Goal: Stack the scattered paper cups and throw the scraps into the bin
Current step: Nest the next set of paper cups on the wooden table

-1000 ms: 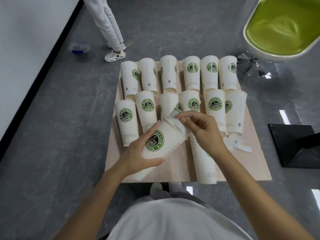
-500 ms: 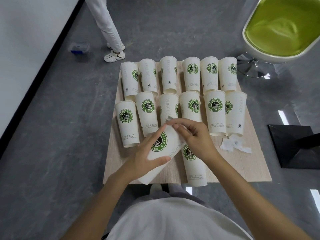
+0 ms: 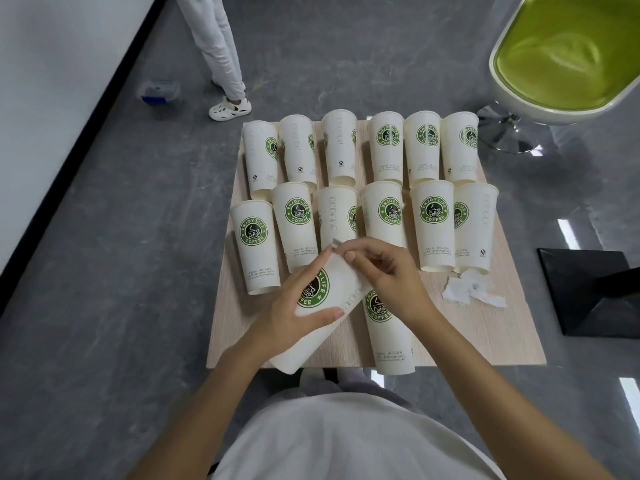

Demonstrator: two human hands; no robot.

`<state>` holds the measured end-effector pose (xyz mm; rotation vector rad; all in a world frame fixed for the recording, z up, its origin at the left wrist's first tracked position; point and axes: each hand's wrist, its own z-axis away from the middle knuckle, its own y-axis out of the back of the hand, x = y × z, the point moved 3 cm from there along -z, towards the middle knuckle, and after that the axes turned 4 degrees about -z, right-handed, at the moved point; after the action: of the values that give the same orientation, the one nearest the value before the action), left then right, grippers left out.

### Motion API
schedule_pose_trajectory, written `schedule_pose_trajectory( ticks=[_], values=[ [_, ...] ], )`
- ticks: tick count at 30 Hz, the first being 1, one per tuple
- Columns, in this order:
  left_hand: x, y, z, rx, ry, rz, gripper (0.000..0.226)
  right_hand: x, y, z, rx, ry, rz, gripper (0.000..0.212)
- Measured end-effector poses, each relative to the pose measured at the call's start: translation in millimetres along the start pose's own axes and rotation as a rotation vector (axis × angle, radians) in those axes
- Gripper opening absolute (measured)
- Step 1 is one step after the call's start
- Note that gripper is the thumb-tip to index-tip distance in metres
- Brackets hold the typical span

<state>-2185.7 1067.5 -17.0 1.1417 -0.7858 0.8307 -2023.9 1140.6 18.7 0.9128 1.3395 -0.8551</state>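
Note:
My left hand (image 3: 294, 317) grips a tilted white paper cup (image 3: 341, 296) with a green coffee logo, low over the near middle of the wooden table (image 3: 485, 341). My right hand (image 3: 388, 271) pinches that cup's upper rim with curled fingers. Partly under my right wrist, another cup (image 3: 389, 341) reaches the table's near edge. Two rows of several matching cups (image 3: 384, 147) stand behind. Torn white paper scraps (image 3: 471, 291) lie on the table to the right.
A black angular object (image 3: 588, 292) sits on the floor right of the table. A green-seated chair (image 3: 568, 53) stands at the back right. A person's legs (image 3: 221, 64) and a blue-white item (image 3: 159, 91) are at the back left.
Both hands have lowered the tilted cup toward the table and a little left. The cup under my right wrist now shows more of its logo.

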Motion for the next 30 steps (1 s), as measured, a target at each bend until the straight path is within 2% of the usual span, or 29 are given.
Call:
schedule_pose_trajectory(
  ticks=[5,10,14,18,26,30],
  values=[
    [-9.2,-0.6,4.7,-0.007,0.043,0.029,0.086,10.8,29.0,-6.9,0.074,-0.018,-0.034,0.013],
    [-13.5,-0.7,7.1,-0.013,0.074,0.067,0.085,30.6,53.1,-10.2,0.066,-0.083,0.214,0.019],
    [-15.7,-1.9,7.1,-0.011,0.078,0.048,0.087,46.2,58.8,-15.8,-0.019,-0.12,0.5,0.01],
    [-15.5,-3.8,7.4,-0.016,0.083,0.033,0.085,58.9,54.2,-20.9,-0.18,-0.133,0.638,0.012],
    [-19.2,-3.7,10.1,-0.007,0.076,0.032,0.085,63.8,45.3,-24.7,-0.293,-0.159,0.703,0.015],
    [-22.0,-2.5,10.7,-0.004,0.085,0.043,0.086,64.9,47.3,-24.3,-0.297,-0.155,0.707,0.018]
  ],
)
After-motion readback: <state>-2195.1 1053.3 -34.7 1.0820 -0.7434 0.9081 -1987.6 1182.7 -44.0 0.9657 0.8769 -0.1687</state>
